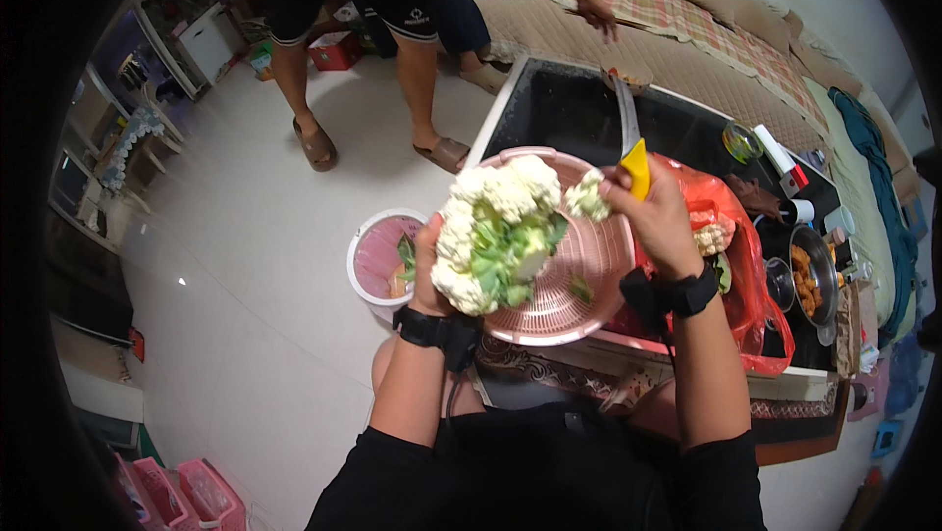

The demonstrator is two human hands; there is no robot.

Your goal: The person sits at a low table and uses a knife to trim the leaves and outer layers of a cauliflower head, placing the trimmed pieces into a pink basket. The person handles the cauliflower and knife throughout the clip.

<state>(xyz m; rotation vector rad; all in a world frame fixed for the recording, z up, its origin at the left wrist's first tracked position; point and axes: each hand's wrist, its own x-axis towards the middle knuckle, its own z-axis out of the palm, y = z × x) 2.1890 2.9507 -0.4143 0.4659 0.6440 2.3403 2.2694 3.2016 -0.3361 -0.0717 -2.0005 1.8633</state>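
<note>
My left hand (428, 262) grips a large cauliflower head (489, 236), its cut stem and green leaves turned up and to the right. Between the fingers of my right hand (659, 214) are a small cauliflower floret (589, 197) and a knife with a yellow handle (636, 170), its blade pointing away from me. Both hands are over a pink plastic colander (589, 277), which has a bit of leaf (580, 288) in it. Beside my right wrist, a red plastic bag (743, 273) lies open around more cauliflower (714, 238).
Left of the colander stands a bin (360, 273) with leaf scraps. The black-topped table (548, 100) holds a metal bowl of fried food (807, 277), cups and a glass jar (742, 142). Across it, another person's hand (595, 14) holds chopsticks above a bowl (627, 78). Someone stands nearby in slippers (316, 144).
</note>
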